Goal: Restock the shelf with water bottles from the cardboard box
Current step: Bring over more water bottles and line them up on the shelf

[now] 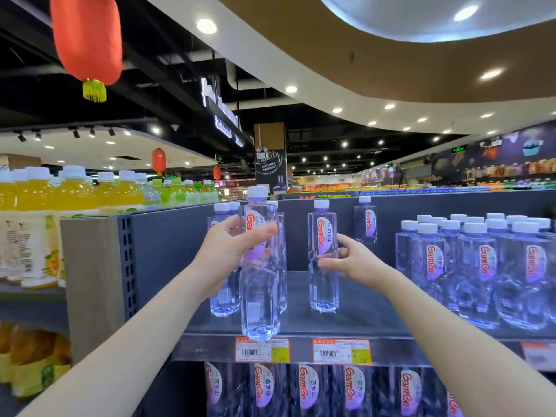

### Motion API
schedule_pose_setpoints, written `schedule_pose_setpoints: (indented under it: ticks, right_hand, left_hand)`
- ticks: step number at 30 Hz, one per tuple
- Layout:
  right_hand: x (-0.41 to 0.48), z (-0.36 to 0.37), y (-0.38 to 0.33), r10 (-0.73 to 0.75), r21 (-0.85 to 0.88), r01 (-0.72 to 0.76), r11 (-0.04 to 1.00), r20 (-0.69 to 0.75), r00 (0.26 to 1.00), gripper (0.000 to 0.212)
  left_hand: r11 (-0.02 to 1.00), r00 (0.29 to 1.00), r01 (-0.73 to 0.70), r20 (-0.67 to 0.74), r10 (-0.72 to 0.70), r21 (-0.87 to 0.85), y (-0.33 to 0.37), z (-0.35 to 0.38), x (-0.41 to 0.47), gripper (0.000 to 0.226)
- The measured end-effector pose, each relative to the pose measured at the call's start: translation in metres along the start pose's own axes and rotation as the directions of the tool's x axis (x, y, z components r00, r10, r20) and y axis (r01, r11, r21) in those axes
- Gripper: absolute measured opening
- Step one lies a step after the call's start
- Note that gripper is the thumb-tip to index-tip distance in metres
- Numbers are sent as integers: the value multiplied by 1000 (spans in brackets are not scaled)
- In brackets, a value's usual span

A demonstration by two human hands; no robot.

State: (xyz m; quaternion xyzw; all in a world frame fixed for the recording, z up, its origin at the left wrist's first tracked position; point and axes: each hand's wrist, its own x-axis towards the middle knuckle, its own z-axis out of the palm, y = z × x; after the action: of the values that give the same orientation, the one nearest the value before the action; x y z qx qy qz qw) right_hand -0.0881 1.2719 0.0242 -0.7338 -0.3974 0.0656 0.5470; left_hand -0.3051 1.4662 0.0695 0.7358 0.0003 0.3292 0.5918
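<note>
My left hand (233, 254) is closed around a clear water bottle (259, 296) with a white cap and a red-lettered label, held upright at the front edge of the dark top shelf (355, 322). My right hand (353, 261) has its fingers spread around a second bottle (323, 284) that stands on the shelf; thumb and fingers lie at its sides. Two or three bottles (222, 296) stand behind the held one. A lone bottle (365, 221) stands at the back. The cardboard box is out of view.
A dense group of the same bottles (475, 266) fills the shelf's right part. More bottles (307, 389) line the shelf below, under price tags (341, 352). Yellow juice bottles (39, 224) fill the neighbouring shelves at left, past a grey upright (93, 281). A red lantern (87, 40) hangs overhead.
</note>
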Motion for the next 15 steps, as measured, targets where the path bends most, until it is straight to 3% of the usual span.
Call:
schedule_pose_setpoints:
  ticks: [15]
  right_hand:
    - [45,8,17,-14,-71,10,997,-51,999,48]
  left_hand:
    - [1000,998,-26,51,26,-4,-1,-8,8,69]
